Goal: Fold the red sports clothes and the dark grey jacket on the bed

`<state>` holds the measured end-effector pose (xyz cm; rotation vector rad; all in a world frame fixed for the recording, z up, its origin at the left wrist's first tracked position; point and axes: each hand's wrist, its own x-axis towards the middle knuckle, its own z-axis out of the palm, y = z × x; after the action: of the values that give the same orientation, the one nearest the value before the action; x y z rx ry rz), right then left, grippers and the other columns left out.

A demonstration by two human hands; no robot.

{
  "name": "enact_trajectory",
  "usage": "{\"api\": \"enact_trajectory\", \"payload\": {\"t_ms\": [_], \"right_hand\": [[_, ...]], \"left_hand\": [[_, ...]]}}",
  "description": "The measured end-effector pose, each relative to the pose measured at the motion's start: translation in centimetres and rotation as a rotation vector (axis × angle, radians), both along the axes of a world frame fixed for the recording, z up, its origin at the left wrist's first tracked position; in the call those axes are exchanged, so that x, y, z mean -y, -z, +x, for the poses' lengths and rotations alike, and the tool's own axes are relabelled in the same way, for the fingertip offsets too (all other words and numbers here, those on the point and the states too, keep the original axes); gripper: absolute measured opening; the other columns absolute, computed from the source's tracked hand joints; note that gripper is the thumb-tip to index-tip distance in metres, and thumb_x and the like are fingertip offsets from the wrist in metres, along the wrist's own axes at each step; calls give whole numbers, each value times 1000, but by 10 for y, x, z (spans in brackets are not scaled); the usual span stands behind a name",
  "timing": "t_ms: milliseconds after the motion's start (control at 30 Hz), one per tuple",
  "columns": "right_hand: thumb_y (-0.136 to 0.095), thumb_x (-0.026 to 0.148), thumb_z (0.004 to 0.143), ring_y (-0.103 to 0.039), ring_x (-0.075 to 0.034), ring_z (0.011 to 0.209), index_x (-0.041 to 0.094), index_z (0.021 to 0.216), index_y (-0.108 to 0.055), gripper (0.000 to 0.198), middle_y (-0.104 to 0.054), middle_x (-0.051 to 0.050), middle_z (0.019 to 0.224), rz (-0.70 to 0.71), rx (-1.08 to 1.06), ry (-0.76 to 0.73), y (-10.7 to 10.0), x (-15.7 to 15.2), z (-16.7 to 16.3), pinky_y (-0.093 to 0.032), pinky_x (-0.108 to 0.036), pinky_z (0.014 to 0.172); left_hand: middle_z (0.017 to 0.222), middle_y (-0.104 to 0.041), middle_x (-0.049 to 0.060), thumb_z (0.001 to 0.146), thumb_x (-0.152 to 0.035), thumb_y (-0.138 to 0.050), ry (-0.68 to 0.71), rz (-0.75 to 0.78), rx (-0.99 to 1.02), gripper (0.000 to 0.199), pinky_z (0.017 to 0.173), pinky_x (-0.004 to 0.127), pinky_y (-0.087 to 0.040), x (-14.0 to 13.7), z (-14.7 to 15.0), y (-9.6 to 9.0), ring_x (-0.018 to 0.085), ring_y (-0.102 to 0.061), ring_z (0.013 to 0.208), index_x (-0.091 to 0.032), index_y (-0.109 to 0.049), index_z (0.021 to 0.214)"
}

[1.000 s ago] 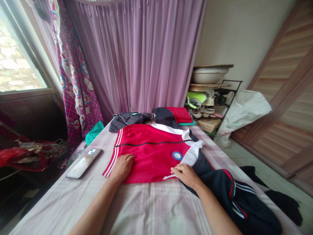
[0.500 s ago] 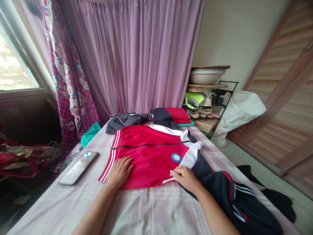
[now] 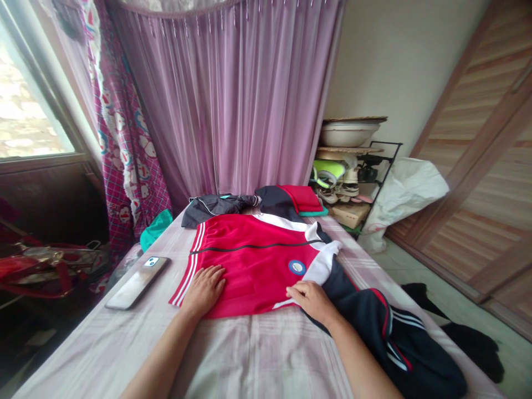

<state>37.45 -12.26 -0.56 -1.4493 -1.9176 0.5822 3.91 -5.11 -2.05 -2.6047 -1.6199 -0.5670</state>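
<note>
A red zip jacket (image 3: pixel 249 277) with white shoulder panels, a round blue badge and a striped hem lies front up and spread on the bed. Flat on its lower part, near the striped hem, rests my left hand (image 3: pixel 205 288), fingers stretched out. My right hand (image 3: pixel 310 299) is at the jacket's near edge by the underarm, its fingers bent and closed on the fabric beside a white strip; the thumb is mostly hidden. One dark navy sleeve (image 3: pixel 366 321) with white stripes trails toward the near right, past my right forearm.
A phone (image 3: pixel 139 282) lies left of the jacket. Behind it are a dark garment (image 3: pixel 216 209) and folded red and navy clothes (image 3: pixel 299 200). A shoe rack (image 3: pixel 349 177) and white sack (image 3: pixel 409 194) stand beyond the bed's right side. Black cloth (image 3: pixel 474 346) lies on the floor.
The camera view has tilted up slightly. Both hands stay in the same places on the jacket, which lies as before.
</note>
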Motion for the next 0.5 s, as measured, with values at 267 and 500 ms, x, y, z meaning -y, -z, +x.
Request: {"api": "enact_trajectory", "payload": {"t_ms": [267, 500], "right_hand": [[-48, 38, 91, -71, -21, 78, 21, 72, -76, 38, -78, -8, 80, -19, -36, 20, -4, 2, -2, -49, -31, 75], [-48, 42, 90, -70, -22, 81, 21, 79, -77, 38, -77, -7, 84, -6, -54, 103, -1, -1, 2, -50, -30, 77]], "left_hand": [[134, -65, 8, 98, -44, -38, -4, 0, -17, 43, 112, 51, -38, 0, 0, -2, 27, -57, 127, -24, -64, 127], [135, -64, 8, 98, -47, -34, -7, 4, -33, 48, 112, 50, -38, -1, -1, 0, 27, -56, 128, -24, -63, 129]]}}
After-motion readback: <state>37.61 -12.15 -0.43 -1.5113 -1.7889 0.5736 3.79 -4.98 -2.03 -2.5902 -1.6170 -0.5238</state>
